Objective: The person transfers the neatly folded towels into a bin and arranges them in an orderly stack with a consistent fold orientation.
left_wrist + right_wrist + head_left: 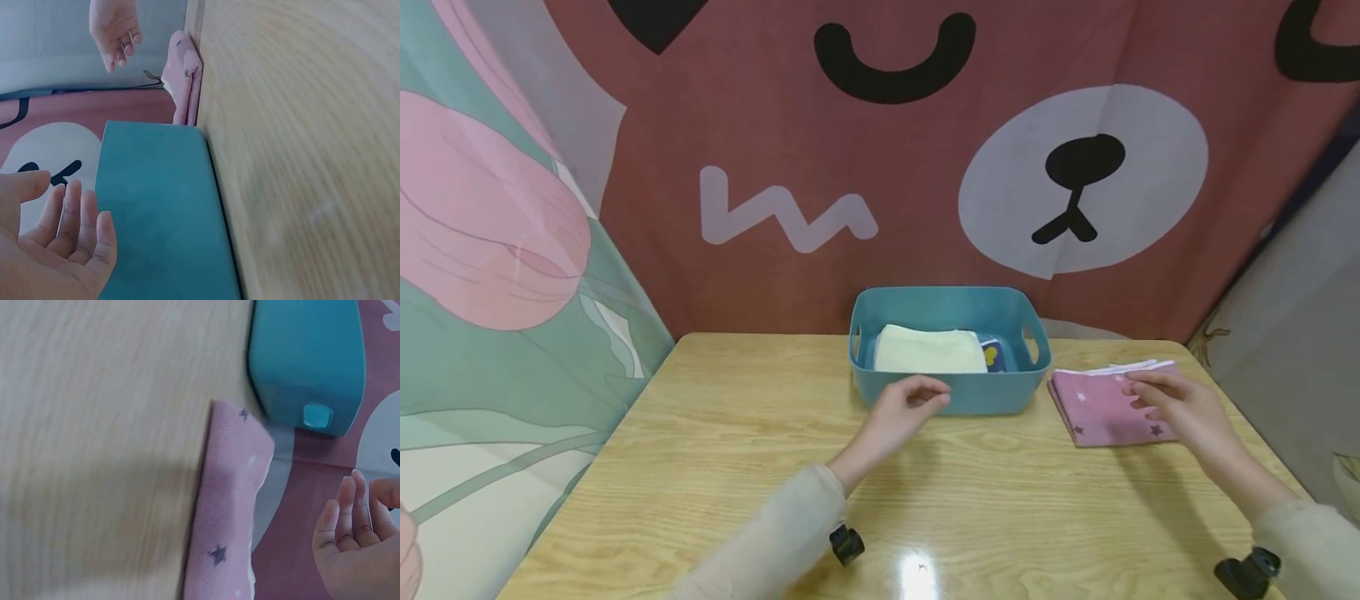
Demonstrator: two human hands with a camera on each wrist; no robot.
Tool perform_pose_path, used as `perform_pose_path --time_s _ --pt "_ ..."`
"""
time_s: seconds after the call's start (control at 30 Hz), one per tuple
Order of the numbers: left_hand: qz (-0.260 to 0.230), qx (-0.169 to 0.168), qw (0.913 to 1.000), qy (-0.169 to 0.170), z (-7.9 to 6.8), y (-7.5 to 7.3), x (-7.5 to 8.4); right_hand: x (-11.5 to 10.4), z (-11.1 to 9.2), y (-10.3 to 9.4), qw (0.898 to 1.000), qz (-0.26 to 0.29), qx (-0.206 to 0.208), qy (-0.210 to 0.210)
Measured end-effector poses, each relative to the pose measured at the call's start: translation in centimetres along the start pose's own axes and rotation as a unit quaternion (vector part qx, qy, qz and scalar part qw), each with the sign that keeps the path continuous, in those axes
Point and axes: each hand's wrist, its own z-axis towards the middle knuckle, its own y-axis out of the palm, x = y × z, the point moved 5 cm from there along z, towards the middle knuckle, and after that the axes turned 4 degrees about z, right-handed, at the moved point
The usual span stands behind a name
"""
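Observation:
A teal plastic basket (940,396) with handle cutouts stands at the table's back edge. Inside it lie a folded pale yellow cloth (931,350) and a small dark blue item (992,357) with a yellow shape, partly covered by the cloth. My left hand (910,404) hovers in front of the basket's near wall, fingers loosely bent and holding nothing. To the right of the basket rests a folded pink cloth (1097,408) with star prints and a white edge. Over its right part hangs my right hand (1180,408), empty, its fingers relaxed, as the right wrist view also shows.
The wooden table (737,467) reaches back to a reddish-brown curtain (910,167) with a printed bear face. A floral curtain (490,250) hangs on the left and a grey cloth wall (1300,333) on the right.

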Motion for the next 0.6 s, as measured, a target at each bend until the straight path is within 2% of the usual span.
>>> perform_pose_path --time_s 0.3,0.6 --pt "-0.012 -0.004 0.9999 -0.012 -0.3 1.1 -0.6 2.1 -0.8 -1.1 1.000 0.016 -0.011 0.012" --pt "-0.044 -0.023 0.9984 -0.028 -0.6 3.1 -1.4 3.1 -1.1 -2.1 1.000 0.004 -0.004 0.020"
